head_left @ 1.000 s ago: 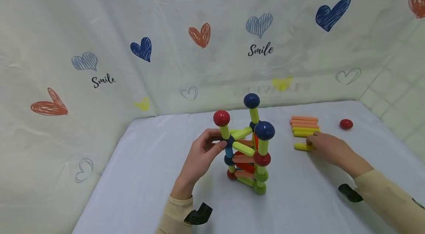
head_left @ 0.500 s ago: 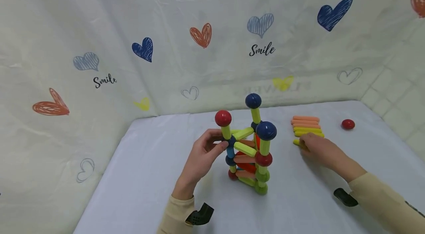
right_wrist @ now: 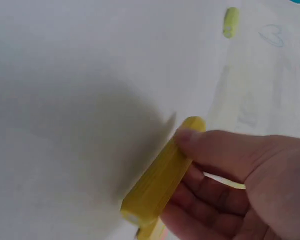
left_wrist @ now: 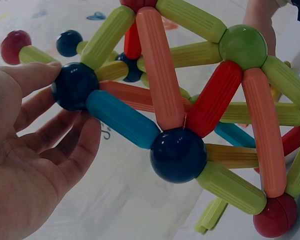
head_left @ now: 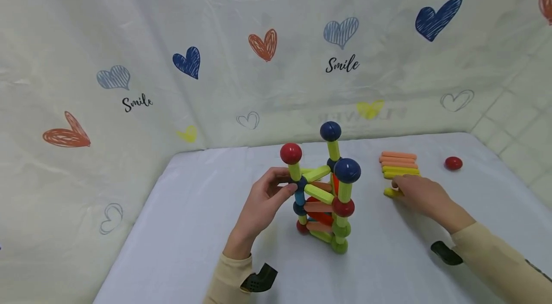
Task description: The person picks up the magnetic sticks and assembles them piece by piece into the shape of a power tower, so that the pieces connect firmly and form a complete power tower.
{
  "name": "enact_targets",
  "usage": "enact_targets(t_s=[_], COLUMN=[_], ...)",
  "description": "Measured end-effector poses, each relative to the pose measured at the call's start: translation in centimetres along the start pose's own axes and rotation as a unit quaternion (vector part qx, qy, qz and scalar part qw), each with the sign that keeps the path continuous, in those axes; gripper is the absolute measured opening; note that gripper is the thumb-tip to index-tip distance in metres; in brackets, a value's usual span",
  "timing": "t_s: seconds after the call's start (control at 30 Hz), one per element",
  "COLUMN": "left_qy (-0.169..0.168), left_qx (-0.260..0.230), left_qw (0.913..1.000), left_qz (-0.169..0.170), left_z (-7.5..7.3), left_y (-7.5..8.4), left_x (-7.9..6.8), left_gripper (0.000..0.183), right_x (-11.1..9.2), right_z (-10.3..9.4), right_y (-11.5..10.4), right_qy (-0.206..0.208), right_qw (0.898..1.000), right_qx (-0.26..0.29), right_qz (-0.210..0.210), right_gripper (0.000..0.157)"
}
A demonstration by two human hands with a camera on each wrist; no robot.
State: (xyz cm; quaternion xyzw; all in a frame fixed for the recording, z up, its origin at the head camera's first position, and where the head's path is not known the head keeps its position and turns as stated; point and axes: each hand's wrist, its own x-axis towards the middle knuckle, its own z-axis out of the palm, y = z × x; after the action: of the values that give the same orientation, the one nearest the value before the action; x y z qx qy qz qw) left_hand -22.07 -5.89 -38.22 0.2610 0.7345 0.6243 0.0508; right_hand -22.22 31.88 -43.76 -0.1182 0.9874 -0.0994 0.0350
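Observation:
A tower of magnetic rods and balls [head_left: 318, 193] stands upright on the white-covered table, with light-green, orange, red and blue rods. At its left side my left hand [head_left: 258, 208] holds a dark blue ball [left_wrist: 76, 86] between thumb and fingers; a blue rod [left_wrist: 122, 119] runs from that ball to another dark blue ball [left_wrist: 178, 155]. To the right of the tower, my right hand [head_left: 424, 196] pinches a yellow magnetic rod [right_wrist: 160, 180], thumb on its upper face near one end. In the head view the fingers hide much of this rod.
Just beyond the right hand lie two yellow rods [head_left: 398, 170] and several orange rods [head_left: 397, 155] in a row. A red ball [head_left: 453, 163] rests farther right. One light-green rod [right_wrist: 231, 22] lies apart on the cloth. A printed curtain [head_left: 297, 93] hangs behind the table.
My right hand has moved left along the yellow rod, from its right end to covering most of it, and the rod has shifted slightly. The left hand keeps its hold on the tower.

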Motion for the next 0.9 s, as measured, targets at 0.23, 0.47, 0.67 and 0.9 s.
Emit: enact_targets(t_s=[0.23, 0.47, 0.67, 0.9], left_qy=[0.001, 0.001, -0.003, -0.003], left_qx=[0.005, -0.004, -0.012, -0.013], left_qw=[1.0000, 1.0000, 0.9999, 0.9999], left_qz=[0.000, 0.002, 0.011, 0.008], left_z=[0.0, 0.0, 0.0, 0.1], left_y=[0.0, 0.0, 0.1, 0.1], left_x=[0.0, 0.1, 0.1, 0.0], left_gripper=[0.028, 0.029, 0.028, 0.028], right_x=[-1.1, -2.3, -2.3, -1.7], right_z=[-4.4, -8.5, -9.9, -9.9], right_y=[-3.8, -9.0, -11.2, -12.3], right_qy=[-0.010, 0.016, 0.013, 0.002], right_qw=[0.959, 0.887, 0.873, 0.860], right_qx=[0.280, 0.460, 0.486, 0.508], right_qz=[-0.031, -0.044, -0.045, -0.055], right_gripper=[0.031, 0.037, 0.041, 0.040])
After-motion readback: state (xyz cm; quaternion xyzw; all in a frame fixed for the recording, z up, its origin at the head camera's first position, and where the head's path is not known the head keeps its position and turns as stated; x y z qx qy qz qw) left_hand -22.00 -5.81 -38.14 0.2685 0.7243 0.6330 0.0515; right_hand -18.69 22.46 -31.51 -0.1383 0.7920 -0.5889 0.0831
